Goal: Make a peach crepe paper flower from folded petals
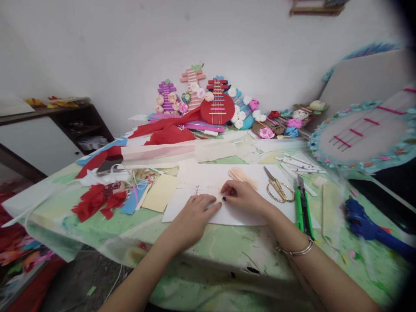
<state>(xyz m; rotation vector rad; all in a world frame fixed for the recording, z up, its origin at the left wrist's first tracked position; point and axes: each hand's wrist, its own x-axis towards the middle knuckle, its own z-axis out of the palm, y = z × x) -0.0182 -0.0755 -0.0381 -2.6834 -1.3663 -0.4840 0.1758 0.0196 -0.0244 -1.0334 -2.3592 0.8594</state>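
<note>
A white sheet of paper or board (185,208) lies in front of me with small reddish marks on it. My left hand (196,214) rests flat on it, fingers stretched out, the thumb and index finger near my right hand. My right hand (242,198) is closed in a pinch just above the sheet. A tiny dark spot shows at its fingertips; what they hold is too small to make out. Peach-coloured crepe paper (243,175) lies just behind my right hand. Gold-handled scissors (277,186) lie open on the sheet's right part.
A green utility knife (303,208) and a blue glue gun (364,221) lie to the right. White paper sticks (297,162) sit behind them. Yellow paper (160,193) and red crepe paper (92,201) are at left. Decorated paper lutes (217,108) lean against the wall.
</note>
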